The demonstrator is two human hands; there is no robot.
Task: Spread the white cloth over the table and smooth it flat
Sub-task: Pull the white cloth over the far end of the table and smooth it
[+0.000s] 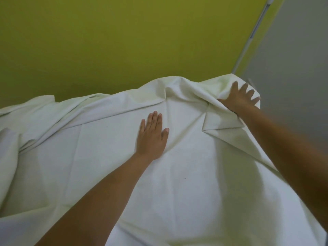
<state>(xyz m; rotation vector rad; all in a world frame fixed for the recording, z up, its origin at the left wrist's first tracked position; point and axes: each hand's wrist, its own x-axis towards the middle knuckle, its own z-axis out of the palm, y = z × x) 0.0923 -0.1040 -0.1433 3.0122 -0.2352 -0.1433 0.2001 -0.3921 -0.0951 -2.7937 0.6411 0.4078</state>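
White cloth (pixel 177 174) covers everything under my fingers: left hand (pixel 152 137) flat, fingers together, right hand (pixel 241 100) splayed on the bunched far corner (pixel 229 81); mid-smoothing, next I'd push the fold (pixel 221 121) beside my right thumb outward.

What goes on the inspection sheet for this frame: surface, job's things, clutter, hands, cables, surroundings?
Surface: hidden under the white cloth; none of it shows.
Job's things: white cloth spread but creased; ridges bunched along the far edge, a flap folded over at right.
Clutter: nothing seen.
Hands: left hand flat on the cloth's middle; right hand, fingers spread, on the far right corner, blurred.
Cables: nothing seen.
Surroundings: green wall behind, grey wall at right, white strip between.
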